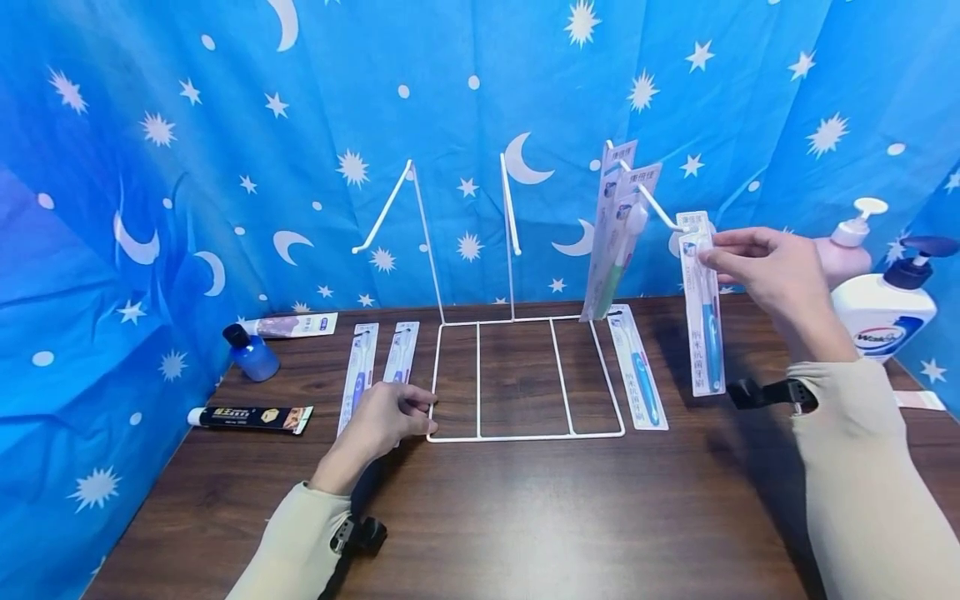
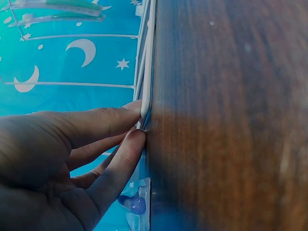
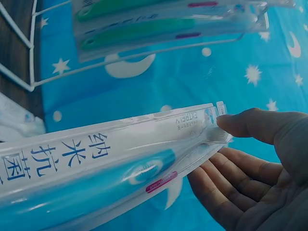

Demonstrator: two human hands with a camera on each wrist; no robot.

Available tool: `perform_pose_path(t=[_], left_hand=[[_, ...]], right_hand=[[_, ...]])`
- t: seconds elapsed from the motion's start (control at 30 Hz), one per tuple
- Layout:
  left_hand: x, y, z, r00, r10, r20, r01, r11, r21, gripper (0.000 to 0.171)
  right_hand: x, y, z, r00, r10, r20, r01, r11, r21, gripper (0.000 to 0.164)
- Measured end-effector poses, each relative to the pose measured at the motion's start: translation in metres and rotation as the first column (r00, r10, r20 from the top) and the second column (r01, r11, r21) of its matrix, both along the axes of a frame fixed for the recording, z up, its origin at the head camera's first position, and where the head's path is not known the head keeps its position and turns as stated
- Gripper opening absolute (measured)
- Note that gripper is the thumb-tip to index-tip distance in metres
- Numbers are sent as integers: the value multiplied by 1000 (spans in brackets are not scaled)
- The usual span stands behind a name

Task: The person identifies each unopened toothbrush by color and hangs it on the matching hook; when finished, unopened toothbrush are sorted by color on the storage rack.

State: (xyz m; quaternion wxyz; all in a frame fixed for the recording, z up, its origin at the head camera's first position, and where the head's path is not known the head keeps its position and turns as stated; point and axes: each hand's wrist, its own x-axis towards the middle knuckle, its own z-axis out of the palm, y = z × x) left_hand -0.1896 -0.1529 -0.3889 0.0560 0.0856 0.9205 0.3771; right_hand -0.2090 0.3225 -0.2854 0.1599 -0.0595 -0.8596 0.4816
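Note:
My right hand pinches the upper end of a packaged blue toothbrush between thumb and fingers. The top of its pack is right at the tip of the right hook of a white wire rack. On that same hook hang two packaged green toothbrushes, farther back. With thumb and fingertips, my left hand pinches the front left corner of the rack's base, low at the tabletop. Beside that hand lie two packaged purple toothbrushes, partly covered by it. The rack's left and middle hooks carry nothing.
Another packaged blue toothbrush lies right of the rack. At the left are a black toothpaste tube, a small blue bottle and a pale tube. Pump bottles stand at the right. A blue curtain hangs behind.

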Motion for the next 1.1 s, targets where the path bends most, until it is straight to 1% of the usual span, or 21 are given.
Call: perform_pose_path(t=[0.17,0.33,0.43,0.57,0.63,0.77,0.93,1.0,1.1], left_hand=[[0,-2,-2,1000,3,1,-3,1000,-1,29],[1,-3,-3,1000,4,2,-4,1000,-4,29],[2,-4,-3,1000,4,2,-4,1000,1,29],[2,-3,-3,1000,4,2,-4,1000,7,28],[2,-3,-3,1000,1,-4,-1,1000,4,28],[0,-2,-3,1000,-9,-17,9,1000,-4,28],[1,-2,-4,1000,-20,-15,20,1000,5,28],[0,-2,-4,1000,-18,-16,18,1000,9,27],[-1,-1,-3,1000,-16,-23,16,1000,12,27]], right_hand=[[8,-7,10,999,-22,-40,22,1000,7,59],[14,-12,20,999,-40,-27,40,999,-6,56],[17,-14,23,999,-38,-39,39,999,16,56],[22,-15,27,997,-28,-69,28,1000,-6,53],[25,-16,28,996,-37,-79,35,999,-26,52],[32,-18,31,992,-78,-95,76,997,-24,50],[38,-25,36,979,-115,-171,117,993,4,48],[40,-27,39,971,-117,-207,120,993,3,47],[44,-29,44,959,-103,-266,101,995,-21,45]])
